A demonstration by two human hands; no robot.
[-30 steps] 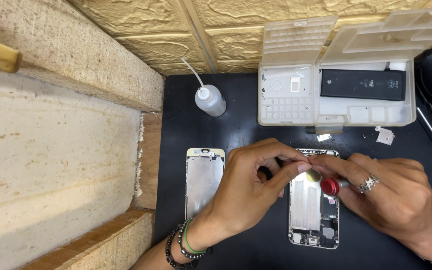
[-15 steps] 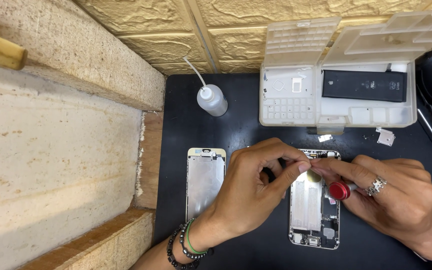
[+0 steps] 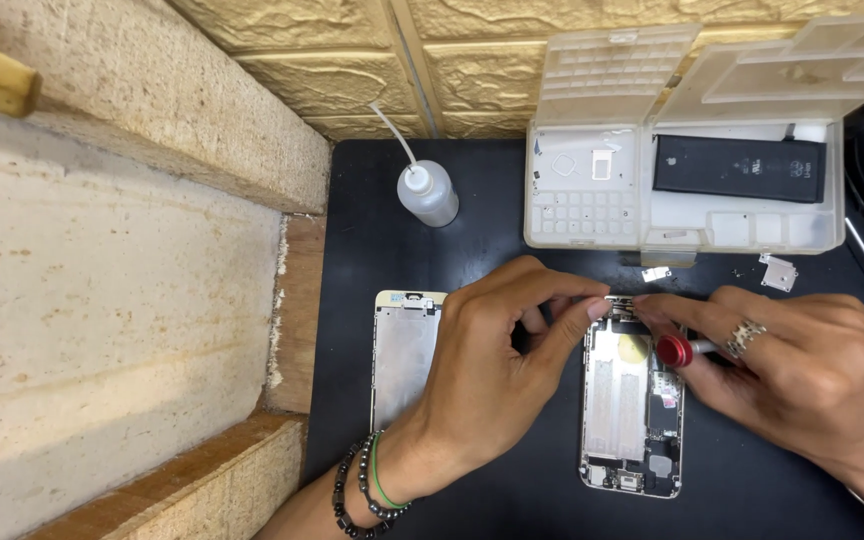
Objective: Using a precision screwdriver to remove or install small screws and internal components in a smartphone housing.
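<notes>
On the black mat point(image 3: 492, 230), a detached phone screen panel point(image 3: 404, 355) lies face down at the left, its silvery back plate showing, with a small clear squeeze bottle point(image 3: 428, 192) standing well above it. The left hand point(image 3: 497, 375), beaded bracelets at its wrist, curls in with thumb and forefinger pinched at the top edge of the opened phone body point(image 3: 630, 405), which lies lengthwise near the mat's middle, its silver interior bare, a round yellowish spot near the top and small circuit parts along its right side and bottom. From the right, the ringed right hand point(image 3: 802, 375) grips a red-capped screwdriver point(image 3: 680, 350) over the phone's upper right, below the open white parts tray point(image 3: 682, 190) holding a black battery point(image 3: 739, 168).
</notes>
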